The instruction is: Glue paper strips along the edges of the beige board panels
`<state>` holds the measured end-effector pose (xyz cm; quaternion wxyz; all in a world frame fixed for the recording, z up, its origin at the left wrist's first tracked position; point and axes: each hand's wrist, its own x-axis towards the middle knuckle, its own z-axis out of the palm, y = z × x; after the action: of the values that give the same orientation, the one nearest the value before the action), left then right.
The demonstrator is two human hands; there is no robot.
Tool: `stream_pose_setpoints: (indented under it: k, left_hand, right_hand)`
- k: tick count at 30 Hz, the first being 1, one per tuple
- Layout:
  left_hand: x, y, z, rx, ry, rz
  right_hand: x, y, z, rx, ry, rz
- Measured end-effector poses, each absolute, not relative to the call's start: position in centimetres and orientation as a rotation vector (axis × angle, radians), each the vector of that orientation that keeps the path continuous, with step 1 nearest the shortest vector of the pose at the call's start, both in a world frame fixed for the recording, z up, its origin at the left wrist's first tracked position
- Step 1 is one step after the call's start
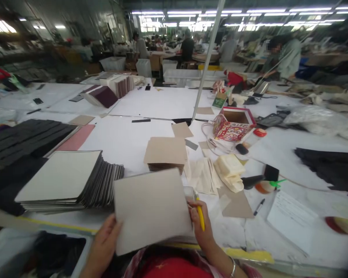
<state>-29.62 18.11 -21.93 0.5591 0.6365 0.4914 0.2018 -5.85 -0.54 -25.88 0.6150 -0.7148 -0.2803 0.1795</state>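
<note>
A greyish board [153,210] is held up in front of my body, tilted above the table's near edge. My left hand [106,239] grips its left edge, thumb on the face. My right hand [202,224] is closed around a slim yellow-handled tool [201,214], and its fingers are at the board's right edge. What kind of tool it is, I cannot make out. Just beyond the board sits a stack of brown boards [168,150]. Left of it lies a large pile of pale boards with dark edges [60,175].
Dark sheets [26,143] cover the table's left side. Cream cloth [229,170], a red patterned paper bag [234,125], a pen [259,207] and a white paper pad [291,220] lie to the right. A slanted pole [207,61] rises mid-table. A bin [88,241] stands at lower left.
</note>
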Motion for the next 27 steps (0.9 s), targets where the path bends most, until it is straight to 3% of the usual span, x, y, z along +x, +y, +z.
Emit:
stream_pose_setpoints:
  k: [3, 7, 16, 20, 24, 27]
  left_hand:
    - [-25.4, 14.8, -27.0, 1.373, 0.923, 0.359]
    - [-22.6, 14.1, -32.4, 1.539, 0.962, 0.325]
    - [-22.2, 15.1, -34.6, 2.256, 1.212, -0.032]
    - [-22.3, 16.6, -33.4, 2.415, 1.233, 0.27]
    - [-17.9, 19.7, -29.1, 2.744, 0.898, 0.753]
    - [-11.2, 22.4, -25.4, 2.976, 0.593, 0.732]
  right_hand:
    - [-4.3, -1.9, -27.9, -1.862, -0.565, 0.326]
    - [-2.1, -2.9, -31.6, -2.06, -0.604, 0.261]
    - [-0.9, -3.2, -35.6, -2.17, -0.896, 0.164]
    - [1.6, -4.1, -33.1, -2.201, -0.926, 0.057]
    - [7.3, -3.5, -26.6, -2.104, -0.736, -0.016]
    - [10.9, 0.6, -20.6, -1.943, -0.68, 0.08]
